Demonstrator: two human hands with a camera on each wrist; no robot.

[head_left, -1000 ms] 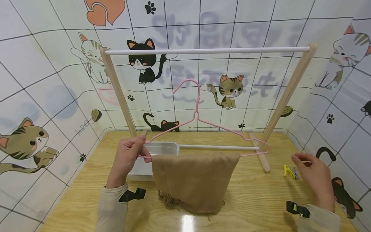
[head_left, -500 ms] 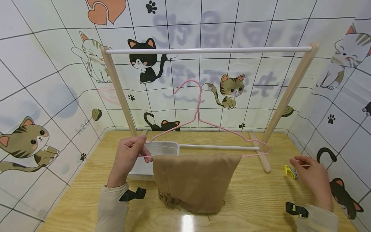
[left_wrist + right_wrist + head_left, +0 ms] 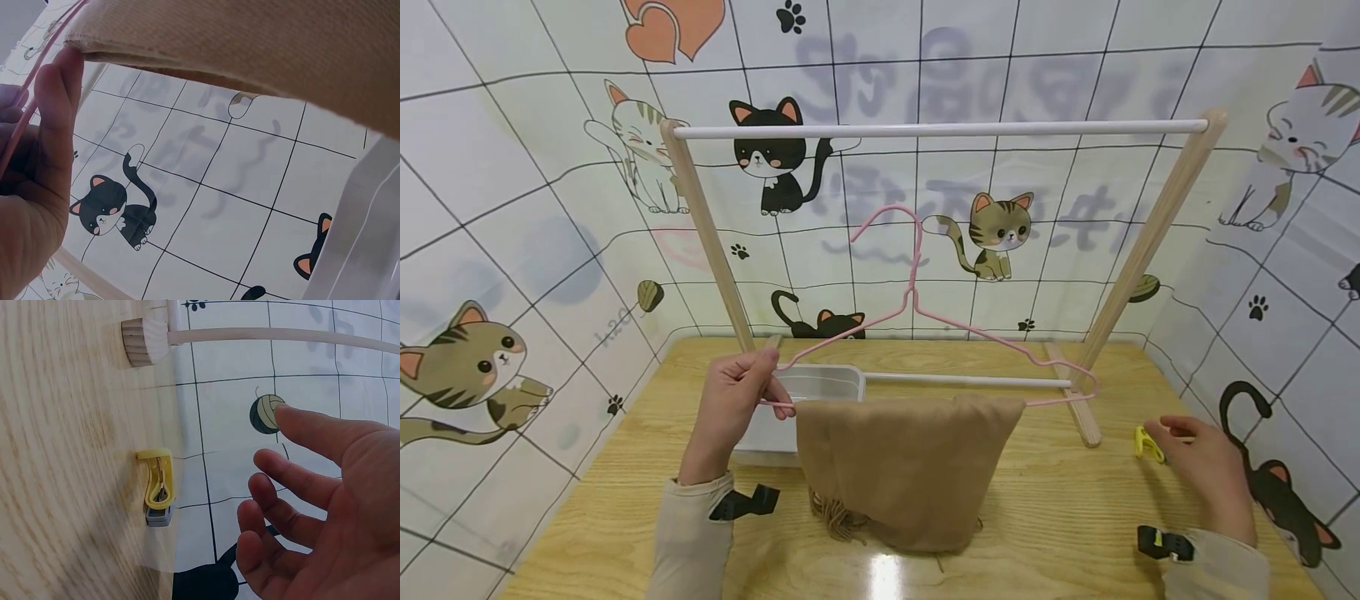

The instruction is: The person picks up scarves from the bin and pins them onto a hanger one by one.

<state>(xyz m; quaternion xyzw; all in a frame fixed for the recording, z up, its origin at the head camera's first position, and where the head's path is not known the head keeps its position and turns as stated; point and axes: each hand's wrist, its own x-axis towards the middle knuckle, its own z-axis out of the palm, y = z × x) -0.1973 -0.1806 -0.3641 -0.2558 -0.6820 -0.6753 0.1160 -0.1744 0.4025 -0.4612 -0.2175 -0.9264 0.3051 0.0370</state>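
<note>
A pink wire hanger [image 3: 970, 330] is held up over the table, hook at the top. My left hand [image 3: 726, 408] grips its left corner; in the left wrist view the fingers curl round the pink wire. Over the hanger's lower bar drapes a folded brown cloth [image 3: 910, 475] with a fringe at its lower left. At the right, my right hand [image 3: 1210, 467] hovers above the table, holding nothing, its fingers loosely bent and spread in the right wrist view. Close by lies a yellow clothespin [image 3: 160, 481], with a grey piece at its end, apart from the fingers.
A wooden-legged rack with a white top rod [image 3: 940, 130] stands behind the hanger. Its lower white rod [image 3: 970, 381] runs near the tabletop. A white plastic bin [image 3: 767, 437] sits behind my left hand. Cat-printed sheeting surrounds the wooden table [image 3: 1060, 517].
My right hand has moved down and slightly left, nearer the clothespin. The left hand, hanger and cloth have stayed almost still.
</note>
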